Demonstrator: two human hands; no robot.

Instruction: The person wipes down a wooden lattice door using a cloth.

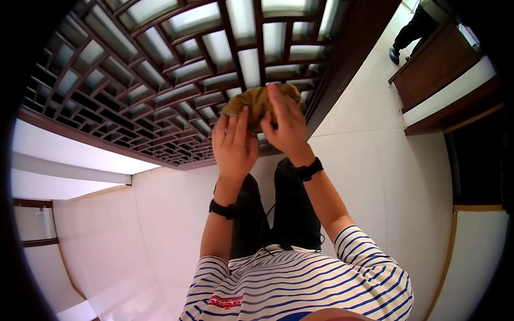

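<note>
A yellow-brown cloth [254, 102] lies bunched against a dark wooden lattice screen [182, 74]. My left hand [233, 143] is at the cloth's lower left edge, with its fingers bent onto the fabric. On the right part of the cloth, my right hand [288, 127] presses with its fingers pointing up and its thumb toward the left hand. Both hands hold the cloth between them. The cloth covers some of the lattice bars behind it, and the fingertips' far side is hidden.
The screen's thick frame edge [350, 61] runs down at the right. Pale tiled floor [369, 166] spreads below and to the right. A person's leg [411, 33] shows at the upper right, beside a brown wooden panel [436, 64]. A white wall base [85, 179] stands at the left.
</note>
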